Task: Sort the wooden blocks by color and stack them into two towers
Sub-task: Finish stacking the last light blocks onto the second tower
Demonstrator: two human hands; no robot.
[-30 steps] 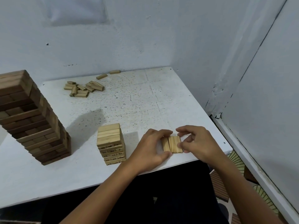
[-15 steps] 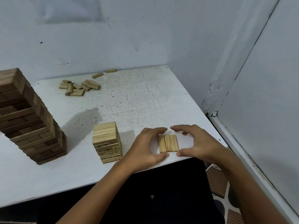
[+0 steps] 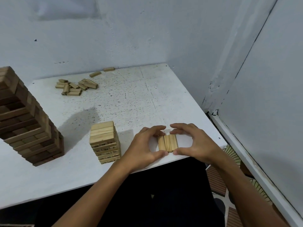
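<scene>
Three light wooden blocks [image 3: 168,143] lie side by side, flat on the white table [image 3: 131,99] near its front edge. My left hand [image 3: 142,149] and my right hand [image 3: 195,141] close in on the row from either side. Each hand has its fingertips on the far ends and its thumb on the near ends, pinching the row. Left of my hands stands a short tower of light blocks [image 3: 104,140]. A taller tower of dark blocks [image 3: 26,122] rises at the far left, partly cut off by the frame.
A loose pile of several light blocks [image 3: 75,87] lies at the back left of the table, with two single blocks [image 3: 95,74] behind it near the wall. A wall [image 3: 262,112] closes off the right side. The table's right edge runs just past my right hand.
My hands have shifted from pressing the row's sides to its ends, fingertips far and thumbs near. The three blocks stay in place, now squared together.
</scene>
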